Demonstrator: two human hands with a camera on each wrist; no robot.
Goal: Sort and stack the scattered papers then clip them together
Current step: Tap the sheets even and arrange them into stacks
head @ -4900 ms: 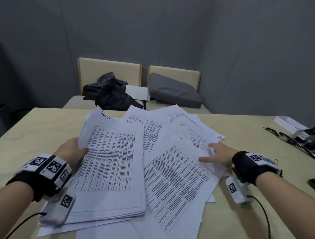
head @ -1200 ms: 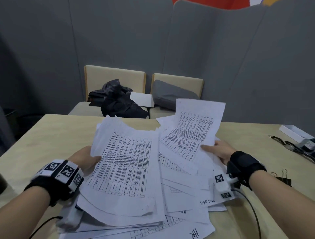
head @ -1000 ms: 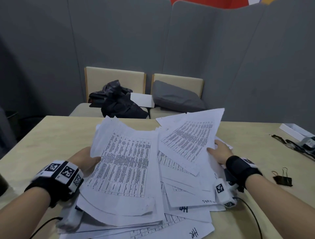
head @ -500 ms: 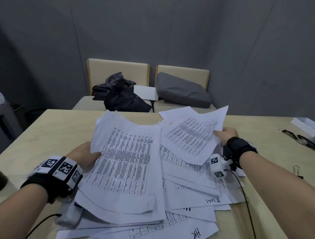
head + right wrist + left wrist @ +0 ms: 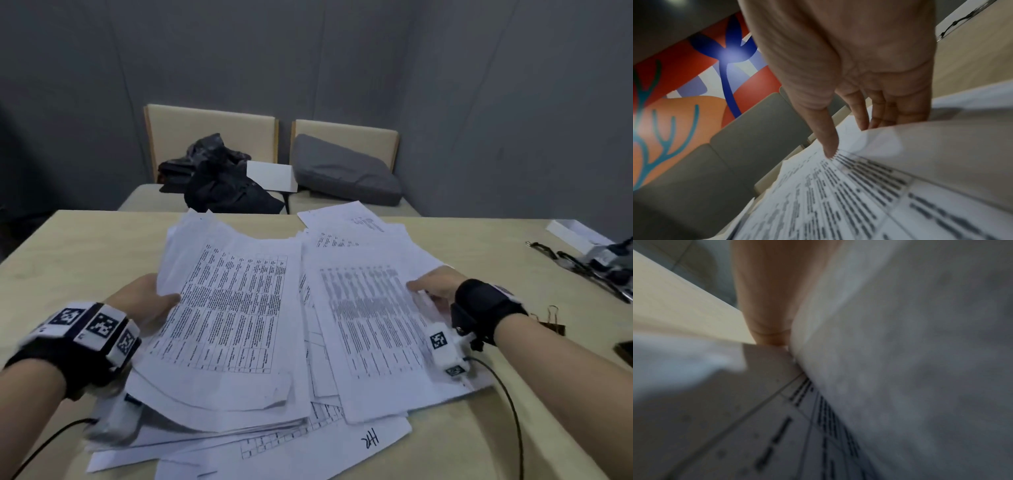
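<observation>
papers (image 5: pixel 308 325): still fanned out mid-desk (image 5: pixel 68 246)
left hand (image 5: pixel 144 301): fingers pinching the 9 o'clock bundle (image 5: pixel 233 308)
right hand (image 5: pixel 435 286): thumb and fingers pinching a sheet (image 5: pixel 373 329) at 3 o'clock
clip (image 5: pixel 551 325): just past that wrist
risk: loose sheets could slide off when squared

The sheet (image 5: pixel 373 329) that the right hand (image 5: pixel 433 286) held raised 1 second ago now lies flat on the scattered papers (image 5: pixel 346 240), thumb on top.

Head view looks down; wrist views close along papers (image 5: pixel 236 308) — shared.
</observation>
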